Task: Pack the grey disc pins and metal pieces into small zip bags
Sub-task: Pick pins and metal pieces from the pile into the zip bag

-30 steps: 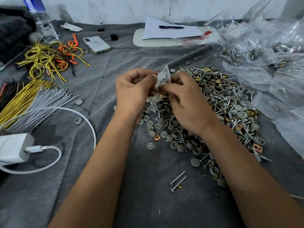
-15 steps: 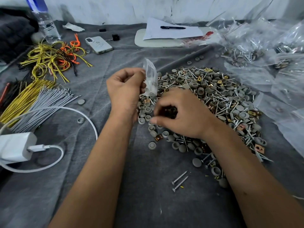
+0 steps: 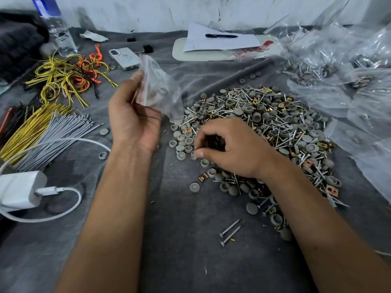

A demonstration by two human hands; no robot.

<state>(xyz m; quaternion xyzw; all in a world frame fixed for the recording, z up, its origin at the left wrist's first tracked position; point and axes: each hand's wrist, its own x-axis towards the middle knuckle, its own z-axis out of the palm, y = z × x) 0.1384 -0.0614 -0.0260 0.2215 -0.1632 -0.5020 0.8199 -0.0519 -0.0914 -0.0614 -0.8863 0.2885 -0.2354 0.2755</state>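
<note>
A big heap of grey discs, screws and brass-coloured metal pieces (image 3: 264, 123) covers the grey cloth right of centre. My left hand (image 3: 133, 117) is raised left of the heap and pinches a small clear zip bag (image 3: 158, 92) that holds a few pieces. My right hand (image 3: 230, 149) rests on the heap's near left edge, fingers curled over a clump of dark and brass pieces, with thumb and forefinger pinching at a grey disc (image 3: 193, 155). Two loose screws (image 3: 229, 232) lie on the cloth near me.
Filled and empty clear bags (image 3: 330, 66) pile up at the right. Yellow, orange and grey wires (image 3: 53, 102) lie at the left, with a white charger and cable (image 3: 21, 190). A phone (image 3: 124, 58), a water bottle (image 3: 57, 30) and a paper with a pen (image 3: 220, 38) sit at the back.
My hands have parted. The right one dropped from the bag onto the heap and gathered pieces. The left one swung the bag up and to the left.
</note>
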